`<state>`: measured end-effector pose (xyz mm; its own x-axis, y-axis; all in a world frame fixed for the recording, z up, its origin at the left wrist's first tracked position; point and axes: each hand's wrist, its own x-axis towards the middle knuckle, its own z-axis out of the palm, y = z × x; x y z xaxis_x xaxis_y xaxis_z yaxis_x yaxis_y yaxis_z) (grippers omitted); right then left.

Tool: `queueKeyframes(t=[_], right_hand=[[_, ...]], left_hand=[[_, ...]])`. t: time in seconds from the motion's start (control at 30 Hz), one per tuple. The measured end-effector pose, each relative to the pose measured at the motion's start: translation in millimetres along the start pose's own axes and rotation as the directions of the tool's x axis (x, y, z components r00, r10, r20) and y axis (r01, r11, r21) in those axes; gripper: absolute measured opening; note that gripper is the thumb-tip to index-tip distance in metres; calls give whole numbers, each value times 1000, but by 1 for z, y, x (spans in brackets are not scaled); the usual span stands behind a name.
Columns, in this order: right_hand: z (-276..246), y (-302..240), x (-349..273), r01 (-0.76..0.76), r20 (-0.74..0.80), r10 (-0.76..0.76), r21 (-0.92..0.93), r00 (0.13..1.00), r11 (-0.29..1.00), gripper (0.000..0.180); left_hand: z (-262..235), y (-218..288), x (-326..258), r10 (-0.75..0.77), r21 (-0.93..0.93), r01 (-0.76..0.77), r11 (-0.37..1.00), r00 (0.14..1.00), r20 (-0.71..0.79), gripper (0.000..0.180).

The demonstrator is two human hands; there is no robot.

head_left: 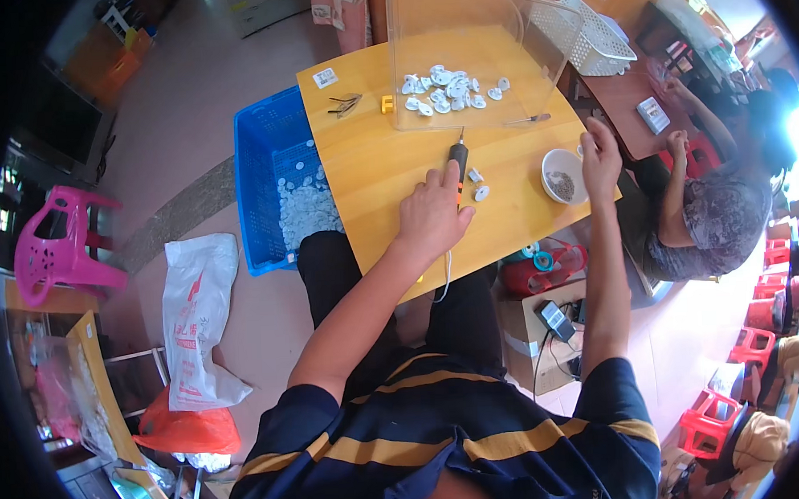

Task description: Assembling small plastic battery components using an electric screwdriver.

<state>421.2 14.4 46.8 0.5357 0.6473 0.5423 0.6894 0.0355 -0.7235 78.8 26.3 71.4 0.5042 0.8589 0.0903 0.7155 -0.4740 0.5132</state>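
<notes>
My left hand (432,214) is closed over a dark electric screwdriver (459,154). Its thin bit points toward the far side of the wooden table, and a pale cord (448,267) trails from under the hand. To the right of the tool lie two small white plastic parts (481,193). My right hand (601,160) is raised just beside a white bowl (549,159) of small metal pieces, probably screws. Its fingers are curled together; whatever they hold, if anything, is too small to see.
A clear plastic bin (479,32) with several white round parts (450,88) stands at the table's far side. Pliers (346,104) and a small screwdriver (529,119) lie nearby. A blue crate (252,180) of white parts sits left. Another person (714,213) sits at right.
</notes>
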Motion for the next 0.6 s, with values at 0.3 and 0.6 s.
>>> queueKeyframes(t=[0.3, 0.6], right_hand=[[20, -103, -138, -134, 149, 90, 315, 985, 940, 19], [-14, -107, -215, -350, 175, 303, 475, 937, 807, 15]], left_hand=[[25, -17, 19, -114, 50, 110, 993, 988, 99, 69], [47, 39, -5, 37, -363, -46, 931, 999, -31, 67]])
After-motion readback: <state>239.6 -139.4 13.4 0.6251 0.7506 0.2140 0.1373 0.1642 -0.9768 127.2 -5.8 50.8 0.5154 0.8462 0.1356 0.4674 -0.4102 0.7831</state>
